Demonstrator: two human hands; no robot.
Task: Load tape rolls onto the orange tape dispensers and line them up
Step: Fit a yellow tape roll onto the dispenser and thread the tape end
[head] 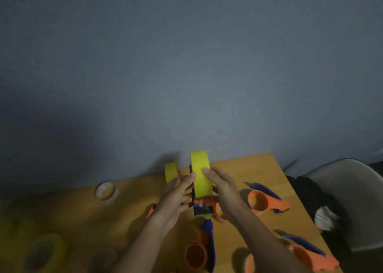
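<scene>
A yellow tape roll (200, 175) sits upright on an orange and blue dispenser (203, 207) held above the wooden table (248, 169). My left hand (178, 194) grips the dispenser's left side, its fingertips against the roll. My right hand (222, 187) grips the right side, thumb on the roll's face. Behind it a second dispenser with a yellow roll (171, 174) stands by the wall. Empty orange dispensers lie at the right (265, 200), front centre (202, 250) and front right (308, 256).
A whitish tape roll (106, 191) lies at the table's left back. Blurred yellow rolls (44, 252) lie at the front left. A grey wall (186, 76) bounds the table's far edge. A chair (350, 202) with dark and white items stands to the right.
</scene>
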